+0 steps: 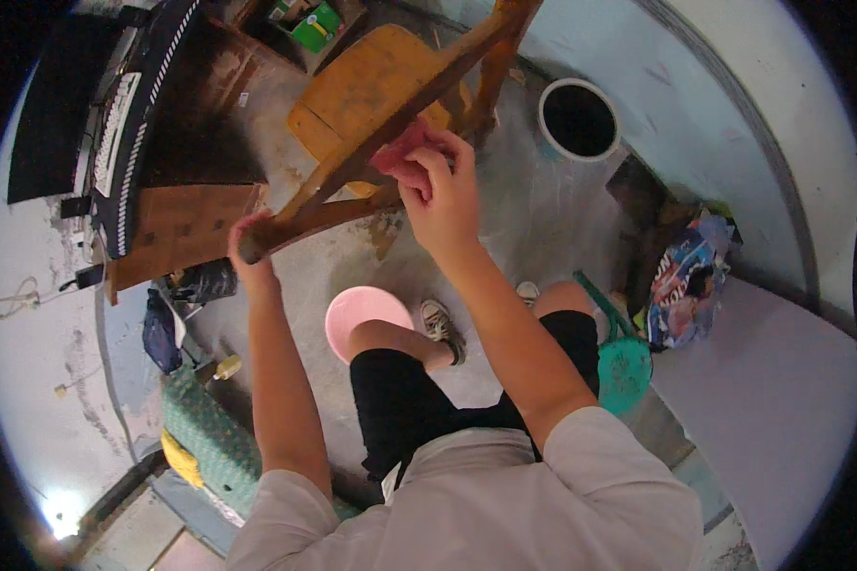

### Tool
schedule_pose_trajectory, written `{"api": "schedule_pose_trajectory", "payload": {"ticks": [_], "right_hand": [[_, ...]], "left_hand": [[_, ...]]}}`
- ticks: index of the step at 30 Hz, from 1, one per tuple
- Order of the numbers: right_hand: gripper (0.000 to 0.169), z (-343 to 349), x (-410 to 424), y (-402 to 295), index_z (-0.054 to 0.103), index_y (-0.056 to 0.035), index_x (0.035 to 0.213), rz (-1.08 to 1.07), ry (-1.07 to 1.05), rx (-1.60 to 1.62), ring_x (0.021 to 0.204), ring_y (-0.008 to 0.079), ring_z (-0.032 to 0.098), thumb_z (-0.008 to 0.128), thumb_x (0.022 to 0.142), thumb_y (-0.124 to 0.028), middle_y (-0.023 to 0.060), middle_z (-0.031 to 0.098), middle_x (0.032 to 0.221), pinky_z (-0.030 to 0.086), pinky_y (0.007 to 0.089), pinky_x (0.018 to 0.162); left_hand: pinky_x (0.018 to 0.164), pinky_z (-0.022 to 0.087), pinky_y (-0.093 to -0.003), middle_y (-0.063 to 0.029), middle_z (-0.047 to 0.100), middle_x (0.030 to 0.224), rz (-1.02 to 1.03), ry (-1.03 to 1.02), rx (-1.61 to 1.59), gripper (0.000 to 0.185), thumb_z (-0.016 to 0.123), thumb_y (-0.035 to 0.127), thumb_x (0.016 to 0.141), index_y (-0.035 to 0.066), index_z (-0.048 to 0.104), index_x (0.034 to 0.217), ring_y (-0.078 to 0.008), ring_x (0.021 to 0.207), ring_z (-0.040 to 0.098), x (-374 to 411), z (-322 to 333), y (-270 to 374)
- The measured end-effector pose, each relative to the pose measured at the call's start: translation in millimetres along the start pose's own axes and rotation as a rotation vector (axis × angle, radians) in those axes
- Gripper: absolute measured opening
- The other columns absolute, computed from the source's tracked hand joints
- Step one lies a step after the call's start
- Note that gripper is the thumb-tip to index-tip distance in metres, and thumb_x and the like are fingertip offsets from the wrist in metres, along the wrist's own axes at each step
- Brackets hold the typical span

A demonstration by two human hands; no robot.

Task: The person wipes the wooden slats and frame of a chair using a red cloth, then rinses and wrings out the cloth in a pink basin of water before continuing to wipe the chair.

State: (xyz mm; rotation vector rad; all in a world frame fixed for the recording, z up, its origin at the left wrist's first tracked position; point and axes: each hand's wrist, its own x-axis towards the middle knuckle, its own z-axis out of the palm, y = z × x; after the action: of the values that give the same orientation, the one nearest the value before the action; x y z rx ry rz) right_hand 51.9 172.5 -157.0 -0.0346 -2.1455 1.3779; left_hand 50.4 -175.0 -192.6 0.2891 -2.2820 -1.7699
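A wooden chair [371,78] with a worn orange-brown finish is tilted in front of me, its long rail [393,118] running diagonally up to the right. My left hand [252,246] grips the near lower end of that wooden frame, the fingers partly hidden behind it. In my right hand [443,189] is a bunched pink cloth [403,153], pressed to or very close against the rail's side. Whether the cloth touches the wood along its whole edge cannot be told.
A pink plastic basin [361,314] is on the concrete floor by my left knee. At upper right stands a bucket [578,121] with a dark interior. A desk [193,221] bears a keyboard [118,135]. Right of me are a printed bag [689,278] and a green plastic object [625,371].
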Motion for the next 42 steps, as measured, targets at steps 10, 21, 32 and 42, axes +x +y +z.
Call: {"api": "schedule_pose_trajectory", "payload": {"ticks": [10, 21, 32, 42], "right_hand": [[0.040, -10.9, -15.6, -42.5, 0.062, -0.0055, 0.122, 0.424, 0.038, -0.004, 0.120, 0.0399, 0.060, 0.077, 0.084, -0.003, 0.0183, 0.056, 0.134, 0.053, 0.0435, 0.099], [0.040, -63.5, -30.3, -61.8, 0.062, -0.0044, 0.127, 0.981, 0.129, 0.319, 0.100, 0.0209, 0.071, 0.079, 0.095, -0.021, 0.0106, 0.073, 0.115, 0.056, 0.0345, 0.088], [0.025, -36.3, 26.4, -33.0, 0.065, -0.0029, 0.124, 1.206, 0.279, 1.438, 0.099, 0.0240, 0.073, 0.070, 0.102, -0.015, 0.0117, 0.074, 0.110, 0.062, 0.0414, 0.083], [0.027, -10.7, 38.1, -8.3, 0.066, -0.0081, 0.130, 1.525, 0.367, 1.474, 0.088, 0.0212, 0.074, 0.064, 0.104, -0.012, 0.0056, 0.074, 0.102, 0.062, 0.0371, 0.074]], "left_hand": [[0.089, 0.055, -0.0438, -0.0229, 0.074, 0.116, 0.057, -0.894, 0.812, 0.047, 0.069, 0.042, 0.102, 0.000, 0.065, 0.122, -0.0383, 0.104, 0.072, 22.9, 127.8, 272.2], [0.082, 0.054, -0.0526, -0.0307, 0.072, 0.097, -0.054, -1.006, 0.892, 0.045, 0.066, 0.039, 0.103, -0.005, 0.067, 0.114, -0.0499, 0.094, 0.068, 25.1, 154.4, 266.2], [0.092, 0.054, -0.0503, -0.0327, 0.071, 0.112, 0.003, -1.009, 0.886, 0.054, 0.064, 0.043, 0.103, -0.004, 0.061, 0.131, -0.0489, 0.107, 0.069, -1.0, 191.1, 274.0], [0.105, 0.050, -0.0453, -0.0304, 0.065, 0.133, 0.131, -0.806, 0.681, 0.053, 0.057, 0.033, 0.108, -0.003, 0.054, 0.145, -0.0452, 0.125, 0.064, -12.4, 213.0, 262.2]]}}
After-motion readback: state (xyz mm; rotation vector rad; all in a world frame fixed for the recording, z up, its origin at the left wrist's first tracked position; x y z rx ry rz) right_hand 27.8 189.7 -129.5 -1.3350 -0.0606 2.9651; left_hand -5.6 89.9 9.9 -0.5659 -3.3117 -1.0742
